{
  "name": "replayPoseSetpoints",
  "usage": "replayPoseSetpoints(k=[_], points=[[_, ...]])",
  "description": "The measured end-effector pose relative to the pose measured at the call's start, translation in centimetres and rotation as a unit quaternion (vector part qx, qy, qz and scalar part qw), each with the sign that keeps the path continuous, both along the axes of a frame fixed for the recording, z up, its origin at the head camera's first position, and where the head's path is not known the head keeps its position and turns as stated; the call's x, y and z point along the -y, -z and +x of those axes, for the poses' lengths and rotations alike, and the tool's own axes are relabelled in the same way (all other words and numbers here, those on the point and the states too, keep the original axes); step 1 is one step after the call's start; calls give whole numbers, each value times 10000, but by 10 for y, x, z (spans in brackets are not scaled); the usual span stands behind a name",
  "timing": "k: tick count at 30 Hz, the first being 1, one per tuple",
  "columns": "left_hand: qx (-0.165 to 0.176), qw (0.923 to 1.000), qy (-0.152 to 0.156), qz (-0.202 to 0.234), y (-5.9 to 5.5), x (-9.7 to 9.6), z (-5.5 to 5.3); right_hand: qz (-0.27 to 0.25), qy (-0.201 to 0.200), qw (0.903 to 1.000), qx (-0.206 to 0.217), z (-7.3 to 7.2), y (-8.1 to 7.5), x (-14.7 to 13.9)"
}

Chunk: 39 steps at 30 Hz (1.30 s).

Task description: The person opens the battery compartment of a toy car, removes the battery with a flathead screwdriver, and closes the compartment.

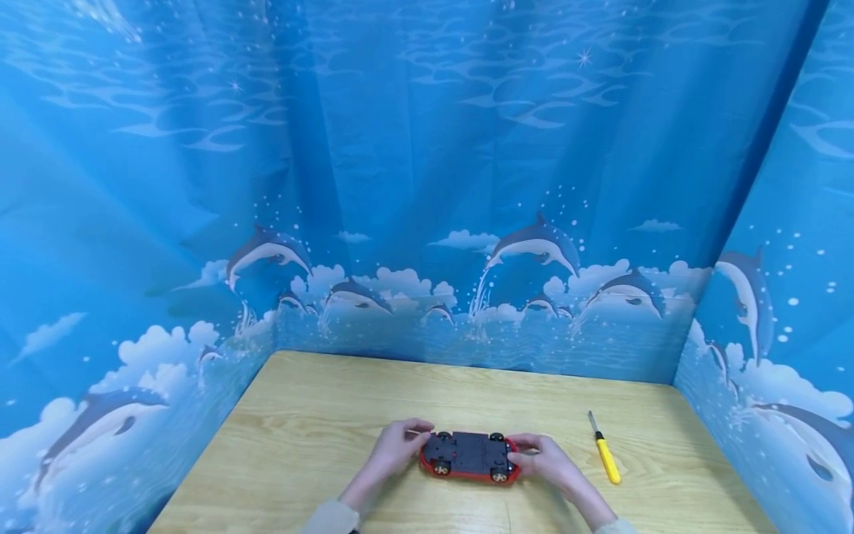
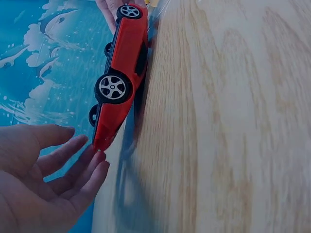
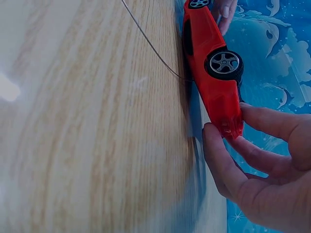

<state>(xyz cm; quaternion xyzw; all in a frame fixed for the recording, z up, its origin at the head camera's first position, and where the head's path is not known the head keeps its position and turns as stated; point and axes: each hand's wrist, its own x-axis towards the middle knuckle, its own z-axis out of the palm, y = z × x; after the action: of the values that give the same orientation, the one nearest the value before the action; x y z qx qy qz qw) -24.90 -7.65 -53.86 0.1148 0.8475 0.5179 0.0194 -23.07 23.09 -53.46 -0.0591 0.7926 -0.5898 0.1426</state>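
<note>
A: Right hand (image 1: 547, 461), grip?

B: Pinching. Thumb at the underside edge, fingers at the body side, of one end of one red toy car (image 1: 470, 452).

A: Left hand (image 1: 399, 443)?

B: Fingers loosely extended, fingertips touching the opposite end; in its own wrist view the thumb stands apart from the car.

A: Position of car?

B: Between the two hands, wheels up, dark underside showing. Whether its roof touches the table (image 1: 320, 400) cannot be told.

A: Other stock?

B: One screwdriver (image 1: 605, 451), yellow handle, metal shaft. Lies on the table to the right of the right-hand grip, well apart, tip pointing away from the person. One blue curtain (image 1: 414, 185), dolphin print, behind both grips and to either side.

A: Pose?

B: Forearms reach in from the near edge, converging on the car: left slanting rightward, right slanting leftward. Pale sleeves (image 1: 333, 519) end short of both wrists.
</note>
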Motion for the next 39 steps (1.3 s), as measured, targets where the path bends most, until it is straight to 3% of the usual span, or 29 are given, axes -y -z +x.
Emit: replayPoseSetpoints(k=[7, 13, 15, 18, 22, 30, 33, 37, 39], points=[[-877, 9958, 99, -233, -4, -8, 6, 22, 37, 10000, -2, 0, 0, 0], [-1694, 9800, 465, -932, -5, -13, 17, 37, 67, 10000, 38, 0, -2, 1], [-1849, 9712, 619, -1371, -5, -14, 20, 123, 104, 9999, 35, 0, -3, 1], [-2041, 9519, 832, -2128, -5, -15, 24, 241, 150, 9996, 19, 1, -4, 1], [-2195, 9302, 930, -2790, -4, -17, 30, 276, 146, 9995, 58, 1, -5, 1], [-2790, 9003, 748, -3256, 3, -24, 35, 328, 99, 9993, 119, 0, -5, 2], [-2979, 8857, 734, -3485, 5, -26, 36, 422, 45, 9990, 172, -1, -7, 1], [-3298, 8583, 664, -3874, 6, -29, 38, 625, 44, 9980, 72, -1, -9, 1], [-3315, 8527, 630, -3987, 6, -30, 39, 737, 86, 9972, -62, -1, -11, 2]])
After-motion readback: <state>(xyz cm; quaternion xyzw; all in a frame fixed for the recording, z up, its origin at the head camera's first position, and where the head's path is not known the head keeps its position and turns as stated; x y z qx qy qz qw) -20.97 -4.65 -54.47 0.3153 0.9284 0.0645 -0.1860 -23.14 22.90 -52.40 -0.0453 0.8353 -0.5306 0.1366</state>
